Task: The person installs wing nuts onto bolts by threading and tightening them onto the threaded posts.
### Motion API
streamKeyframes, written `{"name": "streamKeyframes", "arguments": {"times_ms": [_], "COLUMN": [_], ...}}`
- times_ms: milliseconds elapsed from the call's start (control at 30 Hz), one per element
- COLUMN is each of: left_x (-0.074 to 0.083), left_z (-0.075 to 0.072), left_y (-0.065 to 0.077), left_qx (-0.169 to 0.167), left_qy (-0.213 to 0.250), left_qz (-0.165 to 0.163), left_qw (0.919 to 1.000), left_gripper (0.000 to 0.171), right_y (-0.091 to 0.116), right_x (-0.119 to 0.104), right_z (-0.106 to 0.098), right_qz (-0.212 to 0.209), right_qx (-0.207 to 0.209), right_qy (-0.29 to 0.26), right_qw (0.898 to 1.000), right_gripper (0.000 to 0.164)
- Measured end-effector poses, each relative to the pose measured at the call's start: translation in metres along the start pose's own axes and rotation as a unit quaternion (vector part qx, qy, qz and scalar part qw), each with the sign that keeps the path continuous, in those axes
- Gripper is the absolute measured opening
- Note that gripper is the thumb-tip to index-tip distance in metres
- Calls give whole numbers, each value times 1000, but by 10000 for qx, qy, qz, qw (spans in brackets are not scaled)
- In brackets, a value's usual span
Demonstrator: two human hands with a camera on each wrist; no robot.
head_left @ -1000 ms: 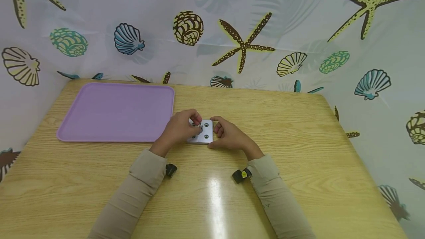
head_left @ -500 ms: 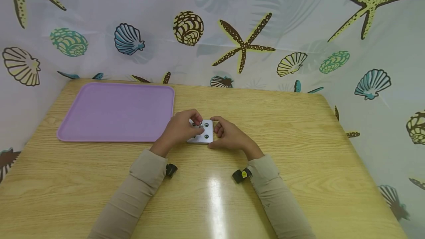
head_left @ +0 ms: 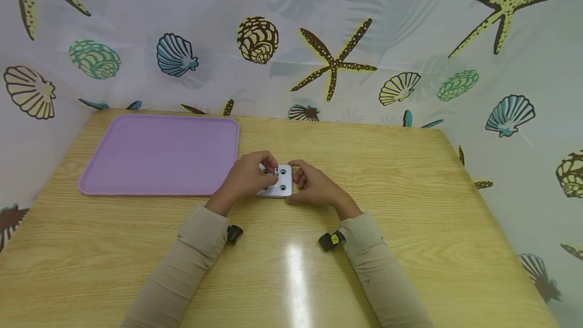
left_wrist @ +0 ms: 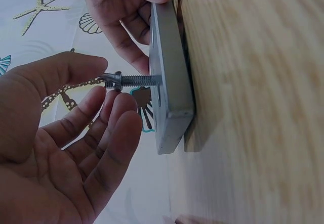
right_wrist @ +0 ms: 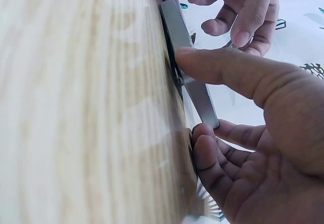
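A square silver metal plate with round holes near its corners lies on the table. Out of its middle rises a threaded bolt with a winged head. My left hand has thumb and fingertips at that head, pinching it from both sides. On the plate's right side, my right hand grips the edges, thumb on the near side and index finger on the far side. Its other fingers curl beside the plate. A dark gap shows under the plate in the right wrist view.
A lilac tray stands left of the plate, close to my left hand. The wooden table reaches back to a shell-patterned curtain that also hangs along both sides.
My left fingers shift slightly around the bolt's head, the thumb going a little right and then back. My right hand and the plate keep their place.
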State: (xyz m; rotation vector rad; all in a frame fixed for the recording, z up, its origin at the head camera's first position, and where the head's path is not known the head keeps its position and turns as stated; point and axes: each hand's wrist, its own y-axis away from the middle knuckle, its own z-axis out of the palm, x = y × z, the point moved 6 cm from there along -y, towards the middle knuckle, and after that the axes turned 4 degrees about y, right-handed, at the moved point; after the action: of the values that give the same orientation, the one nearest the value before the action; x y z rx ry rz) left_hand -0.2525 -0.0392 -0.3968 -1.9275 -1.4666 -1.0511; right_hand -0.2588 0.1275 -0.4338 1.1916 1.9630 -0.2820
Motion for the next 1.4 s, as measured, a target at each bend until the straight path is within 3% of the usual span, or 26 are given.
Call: {"name": "streamKeyframes", "arguments": {"times_ms": [1133, 1400], "left_x": [-5, -5], "left_z": [2, -1], "left_y": [-2, -1], "left_qx": [34, 266], "left_qy": [-76, -120], "left_qz": [-18, -67], "left_qw": [10000, 9996], "left_gripper": [15, 12], "right_y": [1, 2], "right_x": [1, -1], "right_z": [2, 1], "right_qz": [67, 60], "right_qx": [22, 30], "right_qy": [16, -14], "right_qw": [10000, 10000], "right_gripper": [85, 84]}}
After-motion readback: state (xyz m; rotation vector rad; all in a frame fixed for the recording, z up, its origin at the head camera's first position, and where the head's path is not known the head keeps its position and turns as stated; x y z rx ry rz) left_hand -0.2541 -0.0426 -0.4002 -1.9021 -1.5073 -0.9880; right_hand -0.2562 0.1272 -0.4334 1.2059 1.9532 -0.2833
